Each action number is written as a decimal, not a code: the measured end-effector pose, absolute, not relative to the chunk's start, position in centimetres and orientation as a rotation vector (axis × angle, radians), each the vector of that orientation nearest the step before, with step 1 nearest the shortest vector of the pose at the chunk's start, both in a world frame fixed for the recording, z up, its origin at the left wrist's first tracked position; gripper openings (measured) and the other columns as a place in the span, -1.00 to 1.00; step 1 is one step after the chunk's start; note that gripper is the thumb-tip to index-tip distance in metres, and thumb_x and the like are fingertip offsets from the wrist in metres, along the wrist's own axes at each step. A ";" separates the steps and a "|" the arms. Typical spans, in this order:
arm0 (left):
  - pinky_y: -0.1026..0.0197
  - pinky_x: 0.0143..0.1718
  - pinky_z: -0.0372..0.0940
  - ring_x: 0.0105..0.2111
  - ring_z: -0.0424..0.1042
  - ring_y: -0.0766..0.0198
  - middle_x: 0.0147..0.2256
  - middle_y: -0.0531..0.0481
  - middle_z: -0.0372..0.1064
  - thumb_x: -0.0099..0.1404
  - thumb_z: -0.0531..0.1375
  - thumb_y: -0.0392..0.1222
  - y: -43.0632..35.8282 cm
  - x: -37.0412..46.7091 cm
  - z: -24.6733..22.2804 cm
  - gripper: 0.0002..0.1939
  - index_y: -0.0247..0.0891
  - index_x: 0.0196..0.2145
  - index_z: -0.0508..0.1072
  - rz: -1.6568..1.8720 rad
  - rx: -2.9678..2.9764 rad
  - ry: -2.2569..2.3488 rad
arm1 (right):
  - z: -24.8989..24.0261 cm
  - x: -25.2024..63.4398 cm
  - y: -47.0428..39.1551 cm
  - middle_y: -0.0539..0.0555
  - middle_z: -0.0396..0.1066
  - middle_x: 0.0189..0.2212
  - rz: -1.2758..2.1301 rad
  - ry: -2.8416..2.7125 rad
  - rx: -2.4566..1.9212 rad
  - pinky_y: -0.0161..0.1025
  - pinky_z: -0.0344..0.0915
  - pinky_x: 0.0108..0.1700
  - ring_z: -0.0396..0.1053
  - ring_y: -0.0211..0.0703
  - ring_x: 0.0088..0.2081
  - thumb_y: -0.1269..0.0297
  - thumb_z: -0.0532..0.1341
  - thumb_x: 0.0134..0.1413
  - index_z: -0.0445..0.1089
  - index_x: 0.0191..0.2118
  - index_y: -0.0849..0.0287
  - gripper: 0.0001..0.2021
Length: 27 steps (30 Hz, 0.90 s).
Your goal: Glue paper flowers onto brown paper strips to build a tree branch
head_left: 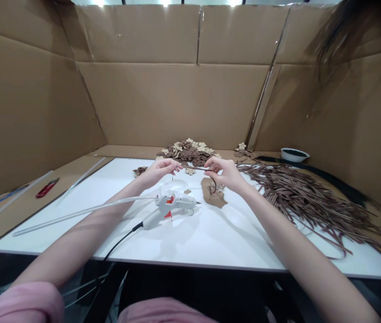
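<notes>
A thin brown strip (193,168) is stretched level between my two hands above the white board. My left hand (166,167) pinches its left end, and my right hand (221,172) pinches it farther right, with a curled tail hanging below the fingers. Under my right hand lies a flat tan piece (214,197) with an uneven outline. A white glue gun (172,204) with a long clear glue stick in its back rests on the board, nearer to me than my left hand, its nozzle pointing right.
Brown and cream flower shapes (188,152) are heaped at the back. Many brown strips (311,197) spread over the right side, near a white bowl (294,155). A red cutter (47,188) lies left. Cardboard walls (173,103) surround the board.
</notes>
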<state>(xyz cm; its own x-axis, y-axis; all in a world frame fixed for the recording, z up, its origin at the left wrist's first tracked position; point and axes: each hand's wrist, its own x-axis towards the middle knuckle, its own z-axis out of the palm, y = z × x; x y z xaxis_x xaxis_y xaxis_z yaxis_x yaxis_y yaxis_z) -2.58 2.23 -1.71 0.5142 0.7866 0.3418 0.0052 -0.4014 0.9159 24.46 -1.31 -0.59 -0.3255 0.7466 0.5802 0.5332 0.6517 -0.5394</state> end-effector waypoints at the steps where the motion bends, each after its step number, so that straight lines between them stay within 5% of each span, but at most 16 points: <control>1: 0.20 -0.22 0.28 -0.26 0.40 0.25 -0.18 -0.15 0.48 0.22 0.26 0.09 2.3 -2.7 -1.7 -0.66 -0.29 -0.34 0.53 1.026 1.762 0.661 | -0.8 24.8 -1.2 0.00 0.50 -0.53 0.323 -1.996 -1.018 -0.24 0.37 -0.34 0.43 -0.19 -0.48 0.27 0.30 -0.03 0.41 -0.34 0.14 -0.89; 12: 0.15 -0.22 0.30 -0.27 0.43 0.23 -0.27 -0.10 0.45 0.17 0.32 0.07 2.9 -4.2 -1.4 -0.65 -0.31 -0.39 0.46 1.190 1.538 0.649 | 1.3 29.6 -0.6 0.09 0.53 -0.44 0.251 -1.470 -0.995 -0.15 0.46 -0.31 0.51 -0.08 -0.41 0.16 0.36 -0.07 0.45 -0.30 0.18 -0.76; 23: 0.20 -0.23 0.29 -0.29 0.41 0.24 -0.33 -0.08 0.43 0.07 0.40 -0.01 2.9 -4.4 -1.4 -0.68 -0.34 -0.44 0.47 1.187 1.475 0.650 | 1.6 38.1 -1.4 0.05 0.50 -0.46 -0.309 -1.328 -1.401 -0.05 0.44 -0.19 0.50 -0.03 -0.37 0.14 0.30 -0.02 0.44 -0.29 0.12 -0.80; 27: 0.22 -0.23 0.28 -0.30 0.40 0.25 -0.33 -0.09 0.44 0.02 0.42 -0.02 3.0 -4.4 -1.4 -0.67 -0.34 -0.46 0.48 1.181 1.473 0.676 | 0.5 39.7 -2.3 0.26 0.46 -0.08 -0.548 -1.479 -1.776 0.23 0.30 -0.01 0.35 0.29 0.04 0.18 0.24 0.01 0.47 -0.21 0.14 -0.77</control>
